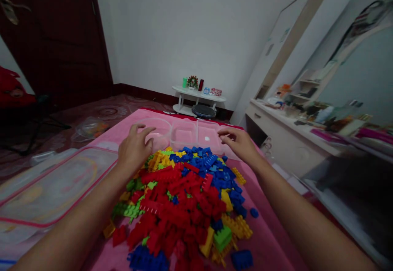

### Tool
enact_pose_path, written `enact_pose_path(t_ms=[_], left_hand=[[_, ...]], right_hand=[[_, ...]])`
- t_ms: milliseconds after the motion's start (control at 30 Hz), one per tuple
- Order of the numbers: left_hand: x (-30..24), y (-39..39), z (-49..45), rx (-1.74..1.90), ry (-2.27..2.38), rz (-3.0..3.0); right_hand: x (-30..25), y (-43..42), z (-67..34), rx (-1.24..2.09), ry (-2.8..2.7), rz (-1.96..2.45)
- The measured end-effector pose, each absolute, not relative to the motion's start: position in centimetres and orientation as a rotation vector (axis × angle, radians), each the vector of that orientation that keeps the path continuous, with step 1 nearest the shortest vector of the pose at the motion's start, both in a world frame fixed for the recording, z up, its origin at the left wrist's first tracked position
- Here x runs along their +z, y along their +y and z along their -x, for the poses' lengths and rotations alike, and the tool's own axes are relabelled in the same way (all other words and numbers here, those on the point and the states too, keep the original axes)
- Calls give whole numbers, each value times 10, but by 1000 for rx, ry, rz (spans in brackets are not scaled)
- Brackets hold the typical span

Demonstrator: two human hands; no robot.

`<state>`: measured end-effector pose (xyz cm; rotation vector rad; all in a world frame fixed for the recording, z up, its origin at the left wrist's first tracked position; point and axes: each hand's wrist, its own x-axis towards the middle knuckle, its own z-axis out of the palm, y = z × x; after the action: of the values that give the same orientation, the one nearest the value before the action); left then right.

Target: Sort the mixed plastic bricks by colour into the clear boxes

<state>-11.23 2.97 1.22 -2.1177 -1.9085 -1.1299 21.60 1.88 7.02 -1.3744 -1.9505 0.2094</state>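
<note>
A big heap of red, blue, yellow and green toy building bricks point(184, 197) lies on a pink cloth point(264, 222). Behind it stand clear plastic containers: a round one point(164, 125), a small square one point(183, 134) and a rectangular one point(208, 129) with a small white spot in it. My left hand point(135, 146) is at the round container, fingers curved and apart, holding nothing visible. My right hand point(238, 140) is beside the rectangular container's right side, fingers bent and apart with nothing seen between them. Whether either hand touches a container, I cannot tell.
Clear lids with a red rim point(61, 185) lie on the left, under my left forearm. A white dressing table point(288, 140) stands to the right. Ahead, a low white shelf point(198, 93) carries small ornaments. A clear bag point(92, 127) rests on the floor at left.
</note>
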Motion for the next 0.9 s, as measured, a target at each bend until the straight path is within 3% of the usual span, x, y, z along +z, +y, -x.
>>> enact_pose_path(t_ms=[233,400,533,600,733,900], left_hand=[[37,1,61,-1369,-1485,2611],[49,-30,34,-1210,-1183,2898],[53,-72,32,-1015,-1070,3053],[51,-97,35,-918,-972,3133],[43,-143,38,-621,-557,3286],[30,-168,24,-351,-159,3254]], right_hand=[[4,-63,-281,117,-1612,1631],[-40,-73,-267,296,-1628,1776],[-24,-84,-245,502,-1782,1657],[-5,-95,-244,374,-1877,1600],[28,-123,-282,-216,-1886,1635],[20,-157,-370,-587,-1842,2100]])
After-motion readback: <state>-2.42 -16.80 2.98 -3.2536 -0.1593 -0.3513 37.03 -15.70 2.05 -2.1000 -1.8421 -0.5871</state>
